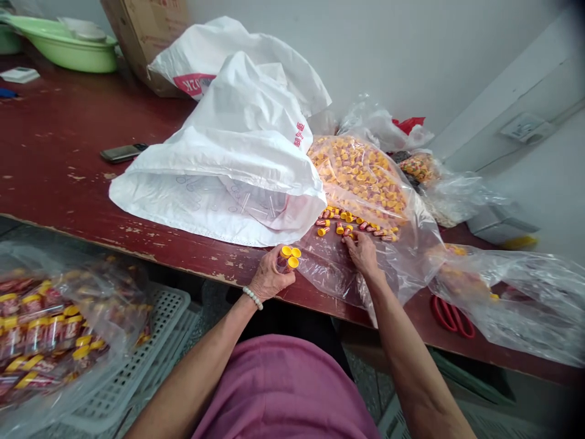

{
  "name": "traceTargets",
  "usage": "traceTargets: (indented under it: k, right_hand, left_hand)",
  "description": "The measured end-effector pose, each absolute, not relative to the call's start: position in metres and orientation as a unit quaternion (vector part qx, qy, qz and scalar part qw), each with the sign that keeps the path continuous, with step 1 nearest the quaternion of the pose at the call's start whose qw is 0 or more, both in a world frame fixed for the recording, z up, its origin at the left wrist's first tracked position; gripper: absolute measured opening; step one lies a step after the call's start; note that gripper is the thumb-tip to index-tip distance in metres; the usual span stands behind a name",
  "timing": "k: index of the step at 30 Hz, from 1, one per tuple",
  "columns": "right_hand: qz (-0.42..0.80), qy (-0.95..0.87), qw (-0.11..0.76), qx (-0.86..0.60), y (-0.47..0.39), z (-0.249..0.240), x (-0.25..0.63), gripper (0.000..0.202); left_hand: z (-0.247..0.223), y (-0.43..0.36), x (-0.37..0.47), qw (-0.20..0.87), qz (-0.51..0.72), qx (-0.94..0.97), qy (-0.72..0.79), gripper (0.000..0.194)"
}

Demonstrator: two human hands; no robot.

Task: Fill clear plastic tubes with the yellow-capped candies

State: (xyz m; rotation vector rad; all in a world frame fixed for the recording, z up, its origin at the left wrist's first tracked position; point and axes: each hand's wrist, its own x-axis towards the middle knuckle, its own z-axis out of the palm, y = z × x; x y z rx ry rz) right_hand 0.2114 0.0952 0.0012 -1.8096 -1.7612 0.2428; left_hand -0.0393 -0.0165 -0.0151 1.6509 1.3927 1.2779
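Three yellow-capped containers [292, 262] were bunched in the left hand [269, 274], its fingers curled around them near the front edge of the dark red surface [59, 140], caps facing up. A beaded bracelet [253, 297] circled that wrist. The right hand [363, 251] reached forward, fingertips down at the near side of a scatter of miniature red bottles with yellow caps [339, 228]; whether it pinched one (the fingers hid the contact) could not be told. These small bottles lay on clear plastic, just in front of a large heap of yellow-capped pieces [361, 171] under a clear plastic bag [418, 244]. To the left of the heap, a white woven sack [233, 137] lay with its mouth toward the person, a phone [122, 153] beside it. Red-handled scissors [452, 317] rested right of the right forearm. Lower left, larger yellow-capped jars [36, 335] filled clear plastic by a pale perforated crate [171, 305].
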Motion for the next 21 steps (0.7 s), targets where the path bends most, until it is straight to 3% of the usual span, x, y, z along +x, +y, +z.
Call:
traceTargets:
  k: [9, 13, 15, 17, 21]
  right_hand:
    - [0.194, -0.630, 0.392, -0.641, 0.072, 0.002, 0.192, 0.042]
    - [0.295, -0.703, 0.421, -0.491, 0.031, 0.030, 0.163, 0.031]
    - [0.288, -0.780, 0.380, -0.405, 0.006, 0.046, 0.143, 0.021]
    - [0.204, -0.853, 0.323, -0.355, -0.013, 0.059, 0.126, 0.013]
    - [0.078, -0.921, 0.230, -0.306, -0.028, 0.073, 0.113, 0.016]
  left_hand:
    - [-0.012, -0.020, -0.037, 0.273, 0.457, 0.658, 0.533, 0.031]
    - [-0.012, -0.021, -0.035, 0.306, 0.452, 0.659, 0.517, 0.037]
    - [-0.012, -0.021, -0.034, 0.301, 0.458, 0.665, 0.507, 0.040]
    - [-0.013, -0.021, -0.032, 0.278, 0.465, 0.671, 0.506, 0.039]
    - [-0.016, -0.019, -0.031, 0.273, 0.458, 0.674, 0.511, 0.032]
